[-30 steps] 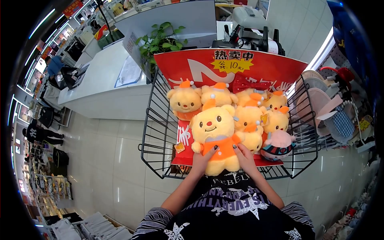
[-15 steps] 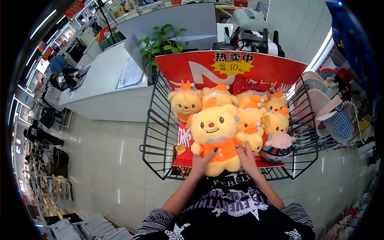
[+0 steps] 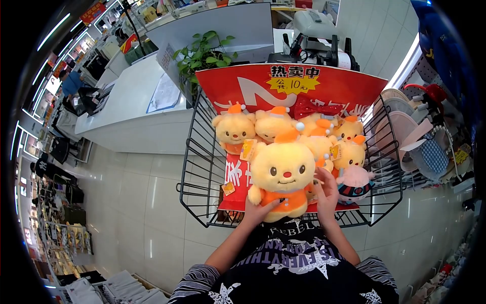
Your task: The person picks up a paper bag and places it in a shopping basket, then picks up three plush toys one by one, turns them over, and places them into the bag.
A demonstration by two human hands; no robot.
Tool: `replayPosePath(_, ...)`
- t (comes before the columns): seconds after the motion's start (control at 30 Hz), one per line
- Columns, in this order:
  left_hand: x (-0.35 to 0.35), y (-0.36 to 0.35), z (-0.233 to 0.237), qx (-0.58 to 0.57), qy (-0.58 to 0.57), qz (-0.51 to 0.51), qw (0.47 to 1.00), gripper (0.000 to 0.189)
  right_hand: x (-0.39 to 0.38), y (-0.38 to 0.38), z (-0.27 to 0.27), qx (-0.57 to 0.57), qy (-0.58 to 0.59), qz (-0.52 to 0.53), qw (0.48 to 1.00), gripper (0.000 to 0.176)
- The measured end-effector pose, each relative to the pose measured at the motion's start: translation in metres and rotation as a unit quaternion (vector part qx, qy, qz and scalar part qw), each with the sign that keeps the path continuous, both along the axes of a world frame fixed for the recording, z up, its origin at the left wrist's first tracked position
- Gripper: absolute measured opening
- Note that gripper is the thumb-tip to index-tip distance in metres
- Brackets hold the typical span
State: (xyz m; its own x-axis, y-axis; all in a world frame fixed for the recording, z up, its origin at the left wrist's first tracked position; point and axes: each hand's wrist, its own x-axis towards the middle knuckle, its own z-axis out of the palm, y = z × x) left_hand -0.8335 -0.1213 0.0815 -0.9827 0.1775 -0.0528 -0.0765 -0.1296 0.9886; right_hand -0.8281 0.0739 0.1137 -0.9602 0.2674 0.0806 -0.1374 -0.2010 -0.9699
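Note:
My left hand (image 3: 257, 210) grips a yellow plush bear (image 3: 284, 175) low on its side, thumb across the front of its orange outfit. The bear faces me upright, wearing an orange hat (image 3: 288, 135) with a white pompom; a paper tag (image 3: 248, 150) hangs by its ear. My right hand (image 3: 326, 192) is beside the bear's cheek and arm, fingers half bent and apart, fingertips right at its edge. Behind the bear, several similar plush bears (image 3: 236, 129) sit in a black wire basket (image 3: 188, 169), partly hidden by it. A pink-headed plush (image 3: 354, 178) lies near my right hand.
A red sign (image 3: 238, 83) stands along the basket's back. Beyond are a white counter (image 3: 129, 101), a potted plant (image 3: 208, 55) and dark equipment (image 3: 331, 53). Hats and bags (image 3: 430, 157) hang at the right. A person in blue (image 3: 72, 83) is far left.
The bear has shifted slightly right and turned, its hat tilting more upright and its tag now showing. My right hand has left the bear's lower side and risen beside its cheek.

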Motion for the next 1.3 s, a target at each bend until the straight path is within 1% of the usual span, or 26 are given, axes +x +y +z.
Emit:
replayPosePath(0.03, 0.001, 0.0, 0.003, -0.009, 0.001, -0.007, 1.0, 0.059, -0.001, 0.005, 0.005, 0.102, 0.043, -0.037, 0.993, 0.029)
replayPosePath(0.07, 0.002, 0.001, 0.005, -0.017, 0.001, -0.015, 1.0, 0.061, -0.002, 0.01, 0.012, 0.204, 0.085, -0.074, 0.973, 0.028)
replayPosePath(0.1, 0.003, 0.001, 0.006, -0.015, 0.001, -0.018, 1.0, 0.061, -0.005, 0.013, 0.022, 0.257, 0.118, -0.099, 0.954, 0.025)
replayPosePath(0.13, 0.003, 0.002, 0.006, -0.028, 0.007, -0.031, 0.999, 0.061, -0.006, 0.016, 0.031, 0.259, 0.116, -0.102, 0.953, 0.025)
replayPosePath(0.2, 0.003, 0.002, 0.007, -0.039, 0.013, -0.05, 0.998, 0.062, -0.007, 0.023, 0.047, 0.379, 0.173, -0.11, 0.902, 0.025)
replayPosePath(0.23, 0.002, 0.001, 0.007, -0.072, 0.018, -0.07, 0.995, 0.062, -0.011, 0.026, 0.055, 0.406, 0.203, -0.11, 0.884, 0.026)
replayPosePath(0.27, 0.002, 0.0, 0.007, -0.105, 0.024, -0.089, 0.99, 0.062, -0.013, 0.028, 0.062, 0.409, 0.201, -0.114, 0.883, 0.026)
replayPosePath(0.33, 0.002, 0.0, 0.007, -0.079, 0.018, -0.109, 0.991, 0.062, -0.016, 0.031, 0.073, 0.42, 0.195, -0.022, 0.886, 0.029)
replayPosePath(0.4, 0.002, 0.0, 0.013, -0.08, 0.037, -0.161, 0.983, 0.064, -0.017, 0.032, 0.081, 0.414, 0.175, -0.012, 0.893, 0.03)
replayPosePath(0.43, 0.002, -0.001, 0.009, -0.095, 0.046, -0.167, 0.98, 0.065, -0.017, 0.034, 0.087, 0.354, 0.12, 0.061, 0.926, 0.03)
replayPosePath(0.47, 0.003, -0.003, 0.009, -0.095, 0.044, -0.17, 0.98, 0.065, -0.017, 0.035, 0.09, 0.288, 0.063, 0.133, 0.946, 0.03)
replayPosePath(0.53, 0.002, -0.005, 0.008, -0.047, 0.036, -0.198, 0.978, 0.066, -0.016, 0.036, 0.09, 0.283, 0.081, 0.137, 0.946, 0.028)
replayPosePath(0.6, 0.004, -0.007, 0.005, -0.043, 0.04, -0.199, 0.978, 0.066, -0.013, 0.036, 0.094, 0.262, 0.064, 0.179, 0.946, 0.026)
replayPosePath(0.63, 0.005, -0.008, 0.002, -0.04, 0.045, -0.199, 0.978, 0.066, -0.012, 0.036, 0.092, 0.261, 0.062, 0.179, 0.947, 0.026)
replayPosePath(0.7, 0.005, -0.01, -0.001, -0.046, 0.041, -0.201, 0.978, 0.065, -0.01, 0.035, 0.085, 0.215, 0.017, 0.198, 0.956, 0.028)
replayPosePath(0.73, 0.005, -0.011, -0.002, -0.053, 0.04, -0.202, 0.977, 0.064, -0.008, 0.035, 0.082, 0.216, 0.017, 0.199, 0.956, 0.028)
replayPosePath(0.8, 0.004, -0.012, -0.004, -0.059, 0.055, -0.209, 0.975, 0.062, -0.004, 0.034, 0.074, 0.188, -0.011, 0.156, 0.97, 0.026)
replayPosePath(0.83, 0.004, -0.012, -0.004, -0.066, 0.071, -0.216, 0.972, 0.061, -0.003, 0.033, 0.071, 0.188, -0.011, 0.157, 0.969, 0.026)
replayPosePath(0.9, 0.003, -0.011, -0.001, -0.078, 0.085, -0.213, 0.97, 0.06, -0.002, 0.03, 0.065, 0.141, 0.01, 0.133, 0.981, 0.03)
replayPosePath(0.93, 0.003, -0.01, 0.0, -0.091, 0.099, -0.211, 0.968, 0.059, -0.001, 0.027, 0.064, 0.141, 0.01, 0.134, 0.981, 0.03)
replayPosePath(1.0, 0.0, -0.008, 0.004, -0.09, 0.088, -0.222, 0.967, 0.06, 0.001, 0.023, 0.061, 0.024, -0.027, 0.1, 0.994, 0.038)
replayPosePath(1.13, -0.003, -0.006, 0.004, -0.087, 0.077, -0.243, 0.963, 0.061, 0.004, 0.021, 0.055, 0.015, -0.012, 0.081, 0.997, 0.042)
replayPosePath(1.2, -0.003, -0.005, 0.007, -0.085, 0.073, -0.245, 0.963, 0.062, 0.006, 0.02, 0.054, -0.033, -0.036, 0.058, 0.997, 0.039)
replayPosePath(1.23, -0.003, -0.005, 0.008, -0.083, 0.068, -0.247, 0.963, 0.063, 0.007, 0.02, 0.056, -0.033, -0.036, 0.057, 0.997, 0.039)
replayPosePath(1.3, -0.004, -0.004, 0.007, -0.085, 0.071, -0.249, 0.962, 0.063, 0.007, 0.02, 0.061, -0.033, -0.033, 0.023, 0.999, 0.037)
